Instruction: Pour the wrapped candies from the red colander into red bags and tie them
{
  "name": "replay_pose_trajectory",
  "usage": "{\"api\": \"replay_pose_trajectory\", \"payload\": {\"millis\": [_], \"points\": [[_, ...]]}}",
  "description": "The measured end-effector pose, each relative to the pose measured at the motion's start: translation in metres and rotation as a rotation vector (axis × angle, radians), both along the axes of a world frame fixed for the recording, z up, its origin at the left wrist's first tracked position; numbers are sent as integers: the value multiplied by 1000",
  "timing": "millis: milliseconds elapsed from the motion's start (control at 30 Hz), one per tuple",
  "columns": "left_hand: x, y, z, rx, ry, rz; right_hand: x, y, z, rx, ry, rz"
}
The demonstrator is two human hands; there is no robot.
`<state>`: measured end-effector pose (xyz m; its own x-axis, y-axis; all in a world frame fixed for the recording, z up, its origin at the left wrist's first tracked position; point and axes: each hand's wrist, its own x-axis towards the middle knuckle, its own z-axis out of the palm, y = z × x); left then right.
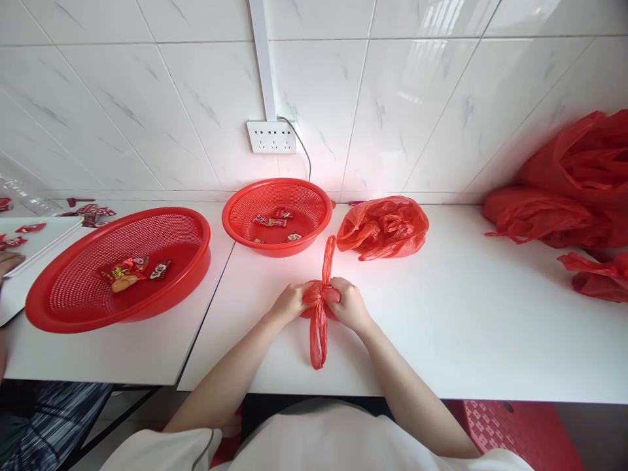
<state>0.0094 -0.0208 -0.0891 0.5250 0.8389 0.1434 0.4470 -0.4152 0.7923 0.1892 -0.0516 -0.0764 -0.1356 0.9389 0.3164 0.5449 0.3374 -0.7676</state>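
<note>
A red plastic bag (318, 340) lies on the white table in front of me, its handles crossed in a knot at the middle. One handle loop points up and away, the other hangs down toward me. My left hand (293, 302) is closed on the bag's left side, close to the knot. On the opposite side my right hand (350, 304) grips the bag in the same way. What the bag contains is hidden. Just beyond my hands stands a round red basket (230, 229) with several small wrapped snacks (272, 221) in it.
A larger red basket (181, 304) with wrapped snacks stands on the left table. Crumpled red bags (387, 226) lie behind my right hand, with more red bags (554, 209) far right. A co-worker's hand (10, 261) rests by a white tray (63, 229). A socket strip (271, 137) is on the wall.
</note>
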Motion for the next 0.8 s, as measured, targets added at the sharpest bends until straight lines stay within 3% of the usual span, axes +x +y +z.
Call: {"api": "replay_pose_trajectory", "payload": {"millis": [300,500,633,800], "points": [[1,-2,-3,-72,-25,5,0,0,-10,-49,-41,-37],[-2,3,-8,-20,91,5,4,2,-9,-25,-59,55],[-2,2,1,-52,80,10,13,-5,6,69,-43,181],[-1,-2,21,-202,-56,-131,25,-16,23,95,10,141]]}}
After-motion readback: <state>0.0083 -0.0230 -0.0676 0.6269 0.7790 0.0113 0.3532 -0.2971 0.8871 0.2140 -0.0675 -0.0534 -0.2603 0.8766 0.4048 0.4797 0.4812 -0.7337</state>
